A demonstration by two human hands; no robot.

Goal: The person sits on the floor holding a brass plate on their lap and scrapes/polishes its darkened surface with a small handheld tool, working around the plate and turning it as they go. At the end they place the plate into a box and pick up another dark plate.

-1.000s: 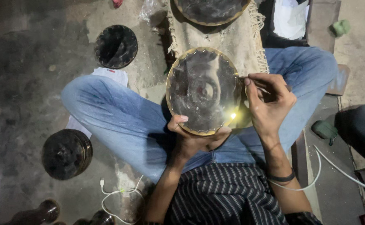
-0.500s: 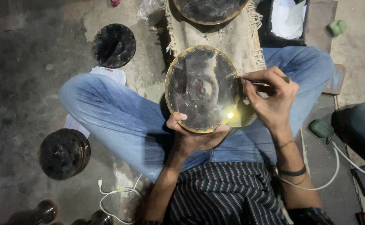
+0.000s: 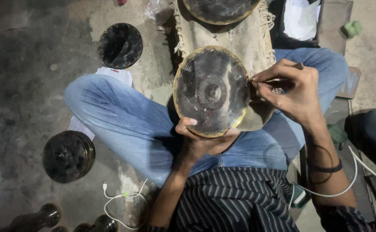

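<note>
Plate (image 3: 211, 90) between both hands.

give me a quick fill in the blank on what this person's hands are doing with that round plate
1. The left hand grips the round metal plate at its ____ edge.
2. The right hand holds a thin tool at the plate's ____ edge.
3. The plate's rim is ____ in colour.
4. A white cable lies on the ____.

Missing words: lower; right; gold; floor
</note>
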